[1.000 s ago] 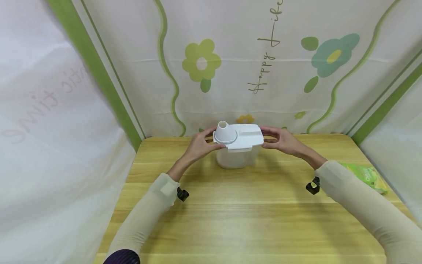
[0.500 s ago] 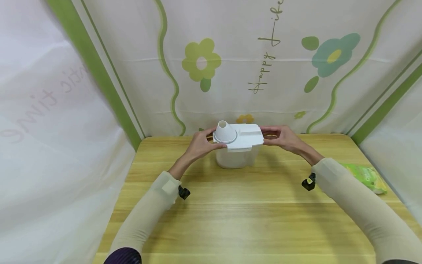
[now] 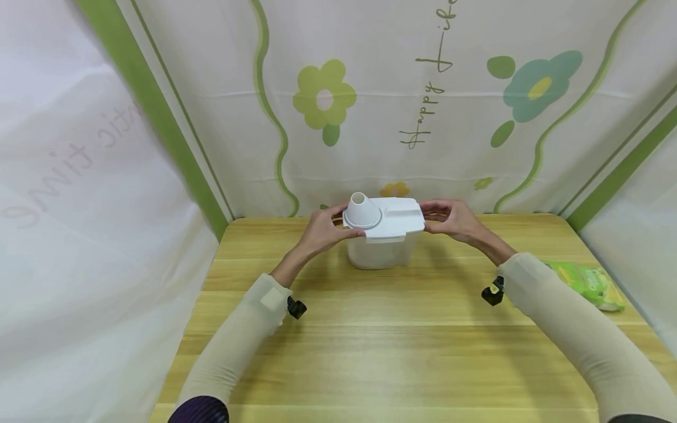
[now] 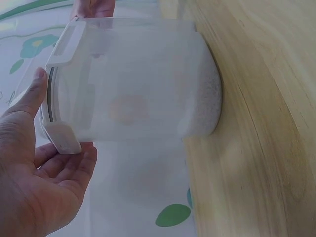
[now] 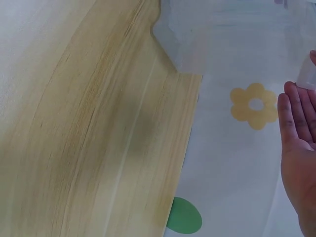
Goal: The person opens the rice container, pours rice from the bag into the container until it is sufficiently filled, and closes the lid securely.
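A translucent plastic storage container (image 3: 376,256) stands upright near the table's back edge. Its white lid (image 3: 400,218) carries a cone-shaped white piece (image 3: 362,214) on the left part. My left hand (image 3: 320,231) grips the lid's left end, thumb along the front edge; in the left wrist view its fingers curl under a white side clip (image 4: 63,139). At the opposite end, my right hand (image 3: 451,222) holds the lid between thumb and fingers, and in the right wrist view its fingers reach beneath another clip (image 5: 307,78). A pale, grainy layer (image 4: 210,96) shows at the container's bottom.
A green packet (image 3: 589,286) lies at the table's right side, partly behind the right sleeve. White curtains (image 3: 391,117) with printed flowers hang behind and on both sides of the wooden table (image 3: 391,346).
The right forearm and its wrist camera have shifted slightly left, and the right fingers sit a little closer around the lid's end. The container and left hand stay nearly in place.
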`<state>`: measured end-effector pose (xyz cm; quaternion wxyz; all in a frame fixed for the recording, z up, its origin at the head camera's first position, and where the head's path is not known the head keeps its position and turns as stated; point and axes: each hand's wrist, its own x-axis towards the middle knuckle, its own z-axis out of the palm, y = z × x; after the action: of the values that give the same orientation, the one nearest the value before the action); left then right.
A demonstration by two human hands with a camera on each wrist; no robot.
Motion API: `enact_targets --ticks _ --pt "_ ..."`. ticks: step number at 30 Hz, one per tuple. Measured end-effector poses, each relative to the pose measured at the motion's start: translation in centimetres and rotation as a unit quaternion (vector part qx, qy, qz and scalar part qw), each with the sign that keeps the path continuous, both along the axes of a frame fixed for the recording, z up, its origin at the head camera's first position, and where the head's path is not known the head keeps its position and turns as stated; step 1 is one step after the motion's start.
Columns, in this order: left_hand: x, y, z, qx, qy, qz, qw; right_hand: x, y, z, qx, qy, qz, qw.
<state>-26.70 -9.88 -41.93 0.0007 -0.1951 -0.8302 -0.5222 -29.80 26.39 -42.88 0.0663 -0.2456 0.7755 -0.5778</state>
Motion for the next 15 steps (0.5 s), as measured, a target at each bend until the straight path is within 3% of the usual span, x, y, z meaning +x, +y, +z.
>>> enact_targets --ticks 9,15 --pt "0.2 0.0 0.3 -0.002 -0.012 0.002 0.9999 -0.3 -0.2 0.2 0.045 0.063 -0.004 0.997" --pt "0.2 0.0 0.4 0.000 -0.017 0.000 0.9999 -0.4 0.2 1.0 0.096 0.111 0.012 0.989"
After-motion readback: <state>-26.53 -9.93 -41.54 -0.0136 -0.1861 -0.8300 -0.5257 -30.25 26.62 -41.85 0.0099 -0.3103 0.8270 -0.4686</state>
